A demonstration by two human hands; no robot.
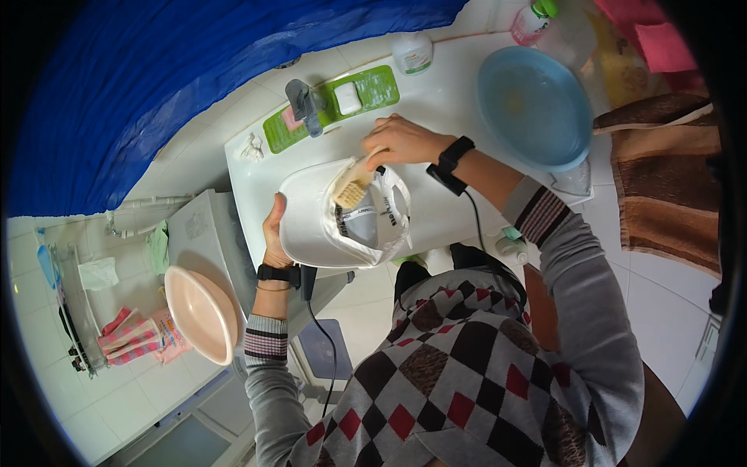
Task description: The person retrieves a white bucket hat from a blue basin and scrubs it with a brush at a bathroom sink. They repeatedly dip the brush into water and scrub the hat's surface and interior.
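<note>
A white baseball cap (307, 217) is held over the white sink (455, 213), its underside turned up so that the brim and inner sweatband show. My left hand (274, 234) grips the brim's left edge with the thumb on top; its fingers are hidden beneath. In my right hand (402, 140) is a pale scrubbing brush (354, 182). Its bristles rest at or just over the seam between brim and sweatband; contact cannot be made out exactly. The cap's adjusting strap opening is on the right.
Behind the cap rises a grey faucet (304, 105), beside a green tray (373, 87) with white soap (348, 98). A light blue basin (534, 108) stands right, near a pump bottle (412, 53). A peach basin (201, 315) sits at left. Brown towels (665, 192) hang right.
</note>
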